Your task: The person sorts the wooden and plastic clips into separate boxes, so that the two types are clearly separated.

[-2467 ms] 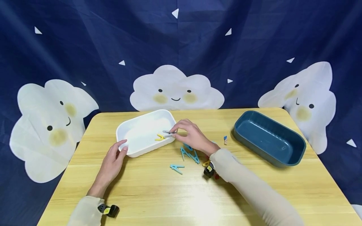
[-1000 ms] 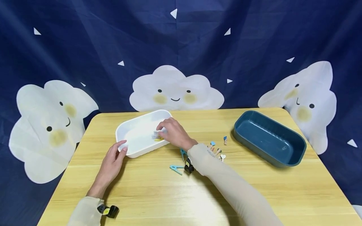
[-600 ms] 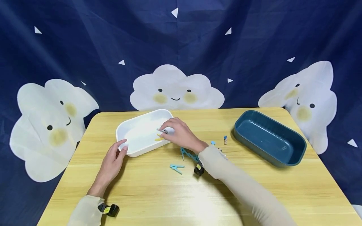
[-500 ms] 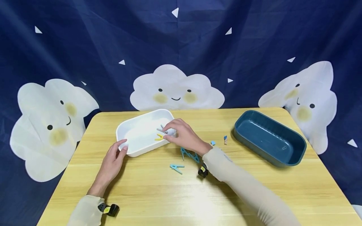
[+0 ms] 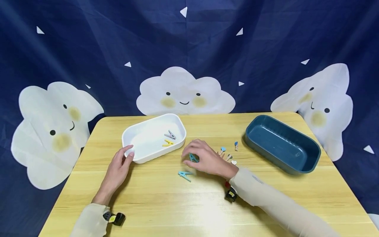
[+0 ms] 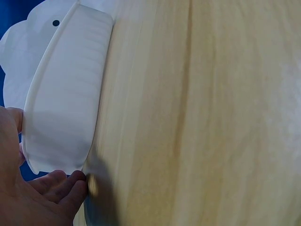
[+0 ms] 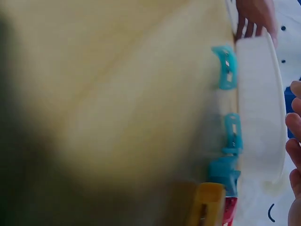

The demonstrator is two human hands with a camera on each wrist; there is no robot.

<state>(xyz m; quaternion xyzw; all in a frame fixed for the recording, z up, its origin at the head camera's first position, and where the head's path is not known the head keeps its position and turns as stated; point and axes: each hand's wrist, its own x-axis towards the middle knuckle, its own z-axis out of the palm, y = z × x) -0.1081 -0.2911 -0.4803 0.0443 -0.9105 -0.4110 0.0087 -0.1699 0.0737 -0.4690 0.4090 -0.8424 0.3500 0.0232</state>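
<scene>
Head cam: my left hand (image 5: 118, 166) grips the white tub (image 5: 157, 153) at a corner, gray clothespin (image 5: 170, 134) and yellow clothespin (image 5: 167, 143) inside. My right hand (image 5: 207, 158), thumb and fingers apart, is over a blue clothespin (image 5: 193, 158) on the table (image 5: 165, 205). Left wrist: same grip. Right wrist: kinda blurry, blue clothespins (image 7: 228, 70) beside the tub.
</scene>
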